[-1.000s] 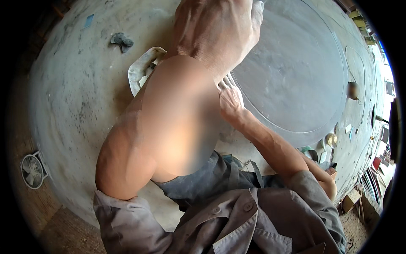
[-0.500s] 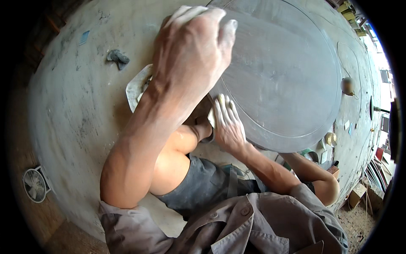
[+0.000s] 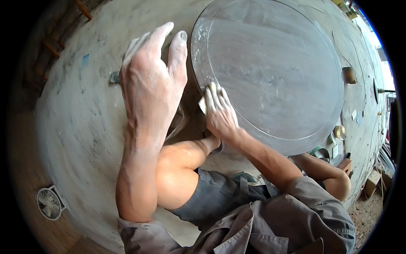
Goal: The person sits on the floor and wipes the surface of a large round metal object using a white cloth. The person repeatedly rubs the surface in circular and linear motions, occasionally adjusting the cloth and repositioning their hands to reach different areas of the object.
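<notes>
A large dark grey round tabletop-like disc [image 3: 275, 55], with a thin line running inside its edge, takes up the upper middle. White powder [image 3: 202, 40] lies in smears on its left rim. My left hand [image 3: 154, 63], coated in white dust, is raised left of the disc. Its thumb and fingers are apart and nothing shows in them. My right hand [image 3: 222, 112] is at the disc's lower left edge, fingers stretched over the rim. A pale flat piece [image 3: 202, 105] sticks out from under these fingers, pressed between them and the edge; its kind is unclear.
Past the left hand a dark crumpled rag [image 3: 114, 77] partly shows on the stained floor. A small brown round object [image 3: 349, 75] with a cord lies right of the disc. My bent legs [image 3: 182, 163] are below it. A white fan [image 3: 49, 203] stands at lower left.
My left hand has moved left, off the disc's rim, uncovering powder smears there. My right hand stays at the edge with the pale piece. The whole view has shifted slightly.
</notes>
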Demonstrator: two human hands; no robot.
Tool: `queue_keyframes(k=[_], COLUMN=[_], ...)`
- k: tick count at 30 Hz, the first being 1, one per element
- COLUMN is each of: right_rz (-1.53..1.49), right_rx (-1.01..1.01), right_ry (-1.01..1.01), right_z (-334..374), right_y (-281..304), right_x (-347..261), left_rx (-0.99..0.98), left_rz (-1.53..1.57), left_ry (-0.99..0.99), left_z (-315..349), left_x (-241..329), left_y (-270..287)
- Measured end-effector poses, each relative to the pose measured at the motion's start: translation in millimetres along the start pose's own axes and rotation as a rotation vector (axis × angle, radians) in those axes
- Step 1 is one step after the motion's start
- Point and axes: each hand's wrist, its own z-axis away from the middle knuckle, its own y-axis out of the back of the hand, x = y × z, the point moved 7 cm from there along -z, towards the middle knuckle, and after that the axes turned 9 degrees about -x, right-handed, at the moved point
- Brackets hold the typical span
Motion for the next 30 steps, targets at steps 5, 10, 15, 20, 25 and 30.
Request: queue_keyframes(k=[5, 10, 15, 20, 25, 30], right_rz=[-0.011, 0.000, 0.030, -0.029, 0.032, 0.064], right_rx=[0.076, 0.047, 0.077, 0.046, 0.065, -0.176], right_ry=[-0.028, -0.031, -0.111, -0.035, 0.012, 0.325], right_z=[-68, -70, -154, -128, -180, -91], right_y=[-13, -15, -10, -25, -6, -30], right_x=[8, 3, 42, 26, 67, 25], left_rx=[-0.036, -0.063, -0.105, -0.108, -0.157, -0.147], left_rz=[0.090, 0.048, 0.051, 0.034, 0.037, 0.008], left_ry=[0.050, 0.112, 0.076, 0.071, 0.084, 0.098], left_z=[8, 14, 15, 16, 16, 21], left_x=[-4, -11, -9, -9, -8, -14], left_y=[2, 8, -2, 4, -5, 7])
